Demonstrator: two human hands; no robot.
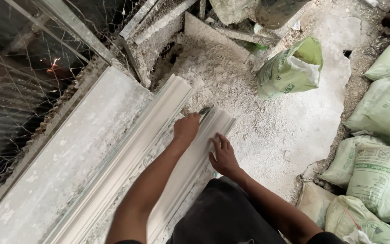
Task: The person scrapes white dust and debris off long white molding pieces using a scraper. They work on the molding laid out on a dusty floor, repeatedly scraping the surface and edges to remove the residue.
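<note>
A long white plaster moulding [127, 167] lies lengthwise along a dusty slab [68, 153], its far end near a heap of white rubble. My left hand [186, 128] is closed on a small metal scraping tool [205, 110], whose blade rests near the moulding's far end. My right hand [223, 155] lies flat with fingers spread on the moulding's right edge, just behind the tool.
White plaster debris [249, 104] covers the floor ahead. An opened green sack [290, 70] stands beyond it, and several filled green sacks [375, 171] are stacked at the right. A wire mesh and a metal frame [37, 58] run along the left.
</note>
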